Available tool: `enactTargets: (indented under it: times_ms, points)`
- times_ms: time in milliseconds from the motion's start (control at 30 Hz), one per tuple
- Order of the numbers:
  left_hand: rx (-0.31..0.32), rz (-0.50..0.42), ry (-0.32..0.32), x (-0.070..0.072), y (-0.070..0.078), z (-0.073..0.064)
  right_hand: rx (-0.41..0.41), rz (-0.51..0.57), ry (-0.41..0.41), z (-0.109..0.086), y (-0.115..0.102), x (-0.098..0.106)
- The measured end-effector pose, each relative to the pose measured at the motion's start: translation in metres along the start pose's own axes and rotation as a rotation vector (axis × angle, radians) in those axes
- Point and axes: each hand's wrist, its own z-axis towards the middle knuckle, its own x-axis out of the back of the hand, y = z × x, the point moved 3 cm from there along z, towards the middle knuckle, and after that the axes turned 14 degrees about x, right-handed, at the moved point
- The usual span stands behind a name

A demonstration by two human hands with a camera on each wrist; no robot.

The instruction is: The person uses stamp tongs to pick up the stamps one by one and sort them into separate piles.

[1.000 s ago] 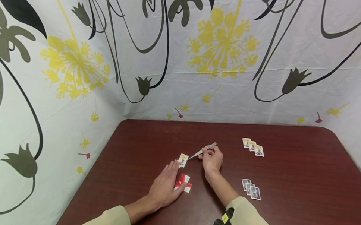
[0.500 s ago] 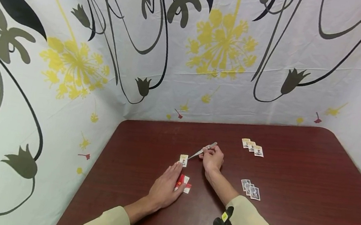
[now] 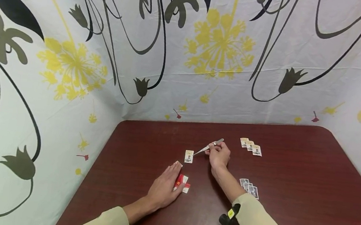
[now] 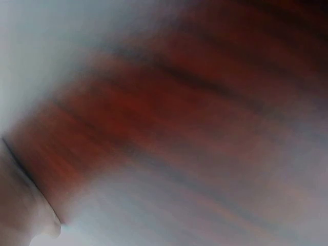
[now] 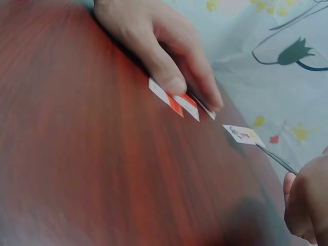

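Note:
My right hand [image 3: 220, 155] pinches a pair of metal tweezers [image 3: 208, 147]. Their tip is at the edge of a yellow-and-white postage stamp [image 3: 189, 156], which in the right wrist view hangs above the table with a dark shadow below it. My left hand [image 3: 164, 186] lies with fingers extended on the table. A corner of a pale stamp [image 3: 179, 163] shows at its fingertips. Beside its thumb are red-and-white stamps [image 3: 186, 187], partly hidden by the hand. The left wrist view is a blur, with only a bit of skin at lower left.
On the right of the dark red wooden table [image 3: 288, 170], overlapping yellowish stamps [image 3: 250, 146] lie toward the back. Nearer lie overlapping grey picture stamps [image 3: 252, 191], partly behind my right arm. A flower-print cloth [image 3: 173, 63] hangs behind the table. A black wrist camera [image 3: 226, 220] sits at the right sleeve.
My right hand and tweezers have moved slightly right and away, drawing the yellow-and-white stamp off from the left fingertips. A pale stamp corner now shows there. The left hand stays in place.

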Motion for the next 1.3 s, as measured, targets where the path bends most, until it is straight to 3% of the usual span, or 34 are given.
enactTargets:
  times_ms: [200,400,667,867,1100,1300]
  points:
    - [0.001,0.001,0.000,0.001,0.000,0.001,0.033,0.004,0.004,0.021,-0.013,0.019]
    - [-0.007,-0.008,0.002,0.000,0.000,0.000,0.048,0.033,0.020,0.045,-0.027,0.051]
    - [-0.006,-0.003,0.004,0.000,-0.001,-0.001,-0.006,0.061,0.097,0.081,-0.048,0.116]
    - [-0.022,-0.010,0.017,-0.001,-0.001,-0.001,0.004,0.075,0.121,0.105,-0.056,0.166]
    - [-0.004,-0.009,0.002,-0.002,-0.001,-0.001,0.012,-0.031,0.078,0.121,-0.061,0.211]
    - [0.010,0.001,-0.014,-0.001,0.000,-0.002,0.003,-0.103,0.024,0.126,-0.059,0.228]
